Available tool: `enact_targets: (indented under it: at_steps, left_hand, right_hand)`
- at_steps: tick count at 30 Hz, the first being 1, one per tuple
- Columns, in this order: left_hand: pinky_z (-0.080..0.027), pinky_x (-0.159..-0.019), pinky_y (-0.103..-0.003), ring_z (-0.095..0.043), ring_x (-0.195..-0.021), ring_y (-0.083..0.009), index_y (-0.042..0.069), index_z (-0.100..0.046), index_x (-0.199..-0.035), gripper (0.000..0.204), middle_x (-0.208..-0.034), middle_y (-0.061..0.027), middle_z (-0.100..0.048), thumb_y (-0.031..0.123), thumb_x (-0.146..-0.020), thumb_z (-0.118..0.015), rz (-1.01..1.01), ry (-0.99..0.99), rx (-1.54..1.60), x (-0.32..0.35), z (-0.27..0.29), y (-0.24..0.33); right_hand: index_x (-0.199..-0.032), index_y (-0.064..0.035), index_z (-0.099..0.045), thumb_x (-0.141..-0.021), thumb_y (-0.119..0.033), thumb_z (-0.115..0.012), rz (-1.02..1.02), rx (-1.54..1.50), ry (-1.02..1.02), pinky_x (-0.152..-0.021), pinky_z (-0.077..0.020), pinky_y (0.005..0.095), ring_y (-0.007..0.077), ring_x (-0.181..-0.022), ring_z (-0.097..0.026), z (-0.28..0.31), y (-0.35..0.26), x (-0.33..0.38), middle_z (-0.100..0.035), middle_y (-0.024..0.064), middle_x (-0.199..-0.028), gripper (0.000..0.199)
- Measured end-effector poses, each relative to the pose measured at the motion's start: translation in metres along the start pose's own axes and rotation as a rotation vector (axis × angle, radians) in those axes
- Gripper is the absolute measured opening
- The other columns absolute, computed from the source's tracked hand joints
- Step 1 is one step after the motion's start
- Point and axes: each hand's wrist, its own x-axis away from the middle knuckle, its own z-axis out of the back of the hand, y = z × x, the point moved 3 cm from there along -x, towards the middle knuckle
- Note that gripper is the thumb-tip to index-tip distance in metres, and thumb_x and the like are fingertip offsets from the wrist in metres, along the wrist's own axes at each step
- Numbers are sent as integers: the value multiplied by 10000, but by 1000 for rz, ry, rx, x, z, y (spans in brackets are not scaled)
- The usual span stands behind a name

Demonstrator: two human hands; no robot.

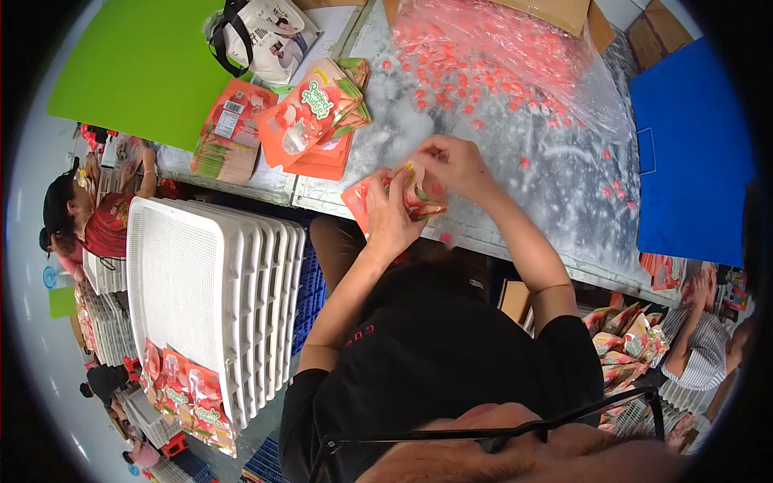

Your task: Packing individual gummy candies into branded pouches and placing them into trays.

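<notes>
I'd treat the red pouch [415,198], over the near edge of the table [580,189], as light, floppy and slick — best pinched flat, as the left hand [388,213] grips it — while the right hand [452,167] bunches at its far edge, hold unclear from my end.
</notes>
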Motion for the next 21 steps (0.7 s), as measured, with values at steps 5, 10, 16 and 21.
enact_targets:
  at_steps: [5,10,16,21]
  left_hand:
    - [-431,-973,-485,-464,-1163,-429,61,-443,-1354,895,-1251,-233,-418,57,-567,-870,24,2,24,-13,-17,-4]
    - [-438,-974,-478,-464,-1165,-422,65,-447,-1352,876,-1244,-222,-422,40,-577,-856,16,40,18,-18,-18,-10]
    - [-412,-1032,-477,-437,-1206,-427,66,-471,-1307,846,-1258,-221,-390,18,-551,-846,158,77,177,-20,12,-19]
    - [-440,-1012,-448,-463,-1212,-398,75,-481,-1304,795,-1266,-192,-425,28,-603,-852,139,145,116,-8,35,-29]
  right_hand:
    - [-1134,-10,-658,-970,-160,-564,-49,-404,89,-849,-490,268,119,-881,-630,-19,28,7,-658,40,-960,241]
    - [-1206,-4,-622,-1036,-199,-457,28,-518,9,-1026,-386,267,110,-1151,-528,-14,25,7,-603,39,-1211,308]
    - [-1091,-6,-638,-1012,-128,-504,-27,-322,252,-860,-487,289,116,-943,-607,-13,36,24,-659,45,-984,197]
    - [-999,-31,-627,-962,-88,-571,-32,23,-30,-626,-522,353,177,-688,-641,-63,5,95,-649,90,-828,88]
